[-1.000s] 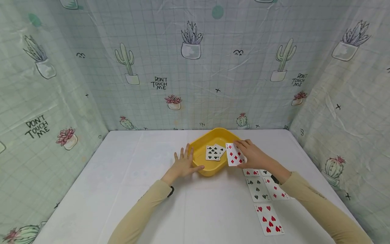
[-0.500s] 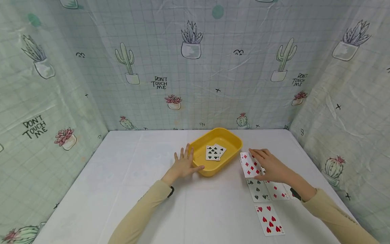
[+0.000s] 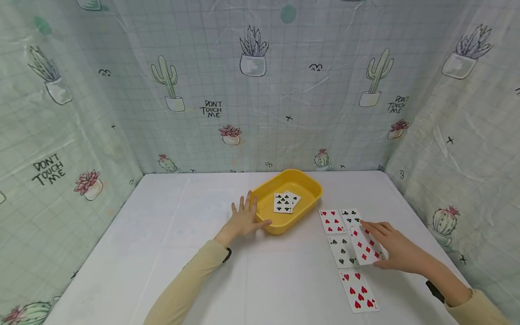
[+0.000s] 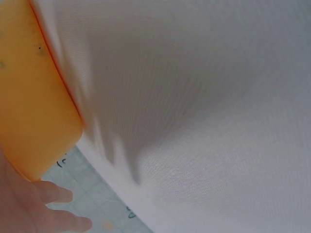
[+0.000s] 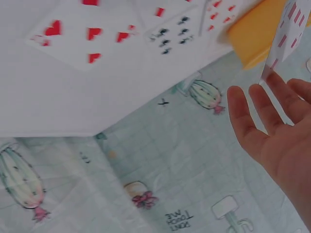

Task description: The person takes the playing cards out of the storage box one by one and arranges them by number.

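Observation:
A playing card of diamonds [image 3: 364, 246] is pinched between the thumb and fingers of my right hand [image 3: 396, 248], above the laid-out cards on the right. In the right wrist view this diamonds card [image 5: 290, 31] stands edge-on at the fingertips. My left hand [image 3: 240, 223] has its fingers spread against the near-left side of the yellow tray [image 3: 310, 185]. Inside the tray lie a clubs card [image 3: 280, 205] and a partly covered spade card [image 3: 295, 197]. The left wrist view shows the tray wall [image 4: 36, 92] with the left hand beside it.
Face up on the white table [image 3: 183, 271] lie a hearts card [image 3: 332, 221], a clubs card [image 3: 349, 215], a spades card [image 3: 341, 253] and a seven of hearts [image 3: 359, 291]. Behind the table hangs a cactus-print cloth [image 3: 284, 113].
My right hand has carried the diamonds card from beside the tray rightward and nearer, over the laid-out cards. The hearts and clubs cards behind it have come into view. My left hand stays at the tray.

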Demonstrator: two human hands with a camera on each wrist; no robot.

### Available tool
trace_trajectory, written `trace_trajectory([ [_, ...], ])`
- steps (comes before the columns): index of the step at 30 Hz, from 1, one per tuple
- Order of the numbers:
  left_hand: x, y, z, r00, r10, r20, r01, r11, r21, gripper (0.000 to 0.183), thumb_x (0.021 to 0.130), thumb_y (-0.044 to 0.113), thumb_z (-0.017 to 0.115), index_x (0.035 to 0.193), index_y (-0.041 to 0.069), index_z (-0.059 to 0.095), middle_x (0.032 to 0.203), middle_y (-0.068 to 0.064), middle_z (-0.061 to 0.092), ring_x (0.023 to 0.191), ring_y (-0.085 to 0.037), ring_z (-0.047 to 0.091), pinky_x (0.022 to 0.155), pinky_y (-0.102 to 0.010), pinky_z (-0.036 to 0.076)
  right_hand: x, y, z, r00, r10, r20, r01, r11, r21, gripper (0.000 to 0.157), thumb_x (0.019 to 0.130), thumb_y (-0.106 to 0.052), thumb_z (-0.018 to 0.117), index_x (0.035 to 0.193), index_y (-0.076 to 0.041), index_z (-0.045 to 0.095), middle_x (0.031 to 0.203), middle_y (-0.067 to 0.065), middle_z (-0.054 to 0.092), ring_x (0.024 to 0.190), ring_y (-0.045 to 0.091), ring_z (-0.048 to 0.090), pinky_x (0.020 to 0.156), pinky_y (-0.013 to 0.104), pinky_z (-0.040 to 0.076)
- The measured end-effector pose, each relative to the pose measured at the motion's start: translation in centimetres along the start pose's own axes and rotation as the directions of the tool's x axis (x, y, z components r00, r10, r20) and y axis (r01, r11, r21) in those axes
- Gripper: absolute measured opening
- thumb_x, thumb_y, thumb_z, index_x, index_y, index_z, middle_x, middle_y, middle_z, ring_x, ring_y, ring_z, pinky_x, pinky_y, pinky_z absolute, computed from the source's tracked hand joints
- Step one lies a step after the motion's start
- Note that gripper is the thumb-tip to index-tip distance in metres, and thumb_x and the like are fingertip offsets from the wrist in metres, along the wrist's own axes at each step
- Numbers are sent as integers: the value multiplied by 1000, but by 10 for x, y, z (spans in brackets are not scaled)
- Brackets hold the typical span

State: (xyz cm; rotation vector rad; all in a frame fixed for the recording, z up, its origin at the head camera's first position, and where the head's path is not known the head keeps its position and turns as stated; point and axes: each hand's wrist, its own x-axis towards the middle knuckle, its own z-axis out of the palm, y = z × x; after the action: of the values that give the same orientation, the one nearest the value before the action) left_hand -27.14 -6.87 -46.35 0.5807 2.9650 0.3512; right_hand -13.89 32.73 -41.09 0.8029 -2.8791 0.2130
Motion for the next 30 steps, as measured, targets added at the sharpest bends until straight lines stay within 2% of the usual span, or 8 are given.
trace_trajectory([
  [5,-3,0,-1,1000,25,-16,-26,999,-43,109,72,82,23,143,3,2,149,-18,-11,134,-47,3,100,-67,3,-25,1,6,998,44,53,-45,999,17,99,53,-25,83,137,-13,33,126,5,46,107,18,37,76,39,48],
  [14,-1,2,0,1000,-4,-5,4,999,41,100,77,75,29,144,5,3,150,-17,-10,134,-46,5,101,-66,9,-50,2,17,974,126,187,-140,988,66,96,54,-31,81,136,-15,35,127,5,46,105,16,35,74,27,50],
  [20,-2,2,-2,1000,6,-8,-5,999,35,103,75,78,26,144,4,5,150,-19,-8,134,-47,6,100,-66,10,-60,5,25,969,133,207,-153,984,87,98,53,-37,81,136,-17,34,126,4,46,106,18,38,75,32,50],
  [21,-2,2,-3,1000,8,-9,-7,1000,30,103,75,79,26,144,4,5,150,-19,-8,134,-47,6,100,-66,10,-62,5,26,972,128,199,-151,983,101,98,52,-37,81,136,-17,35,126,5,46,107,20,39,84,29,47],
  [25,-2,2,-3,1000,8,-11,-8,1000,24,103,76,78,27,143,3,6,149,-19,-7,133,-48,6,100,-67,10,-67,6,28,970,123,210,-162,971,176,95,52,-31,82,135,-17,37,126,11,47,112,36,40,91,52,38],
  [27,-2,2,-3,1000,2,-5,-2,999,33,102,76,78,27,144,4,4,150,-19,-8,134,-47,6,100,-66,10,-68,6,29,963,138,232,-187,960,206,94,53,-30,82,135,-18,37,127,13,47,112,41,39,91,58,35],
  [28,-1,2,-3,1000,0,-2,1,999,35,102,76,78,26,144,4,3,150,-18,-9,134,-47,6,100,-66,10,-69,5,29,959,143,245,-193,962,194,95,53,-30,81,136,-19,36,127,13,47,112,40,39,81,60,38],
  [30,-1,1,-3,1000,-3,2,3,999,36,103,76,78,25,144,5,2,149,-18,-10,134,-46,5,101,-66,10,-70,6,31,958,143,249,-186,970,158,95,54,-32,81,136,-20,36,126,11,48,110,29,41,80,50,45],
])
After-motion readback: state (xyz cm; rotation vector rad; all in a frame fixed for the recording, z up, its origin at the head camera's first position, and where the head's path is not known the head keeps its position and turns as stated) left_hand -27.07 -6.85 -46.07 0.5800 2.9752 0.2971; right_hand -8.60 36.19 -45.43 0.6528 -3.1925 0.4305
